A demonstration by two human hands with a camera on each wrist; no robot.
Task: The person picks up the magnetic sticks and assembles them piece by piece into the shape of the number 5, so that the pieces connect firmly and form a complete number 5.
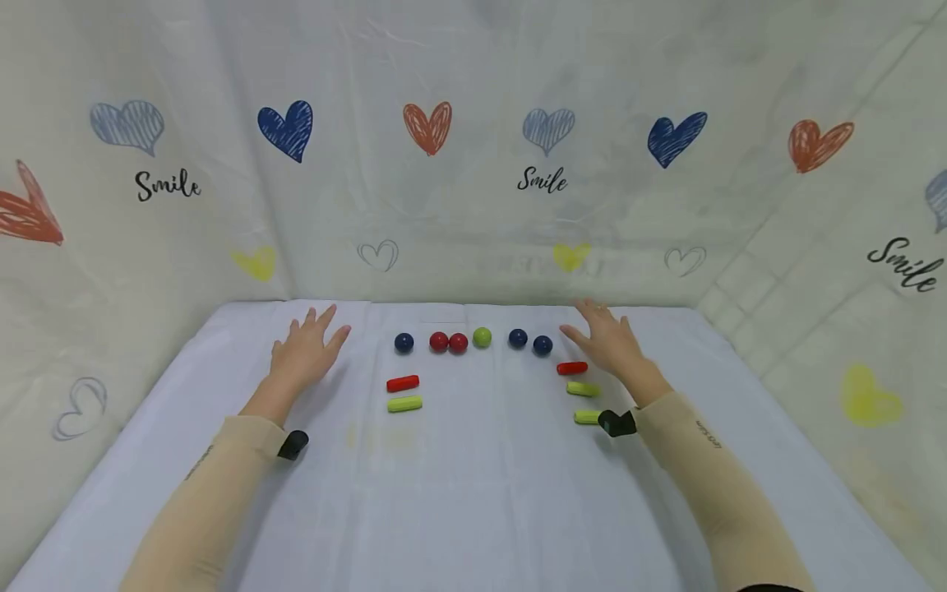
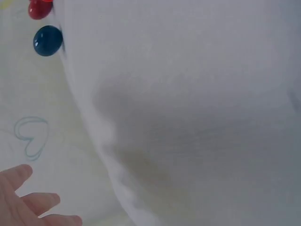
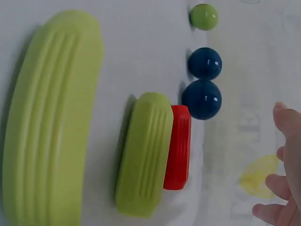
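Observation:
My left hand is spread above the left side of the table and holds nothing; its fingertips also show in the left wrist view. Over the right side hovers my right hand, fingers apart, near a dark blue ball and a red ridged stick. A yellow-green stick lies below that, and another green stick looms large in the right wrist view. Between the hands, a red stick lies above a green stick.
Along the back of the white table stand a blue ball, two red balls, a green ball and another blue ball. Behind rises a pale cloth printed with hearts. A black wrist camera partly covers the nearest right stick.

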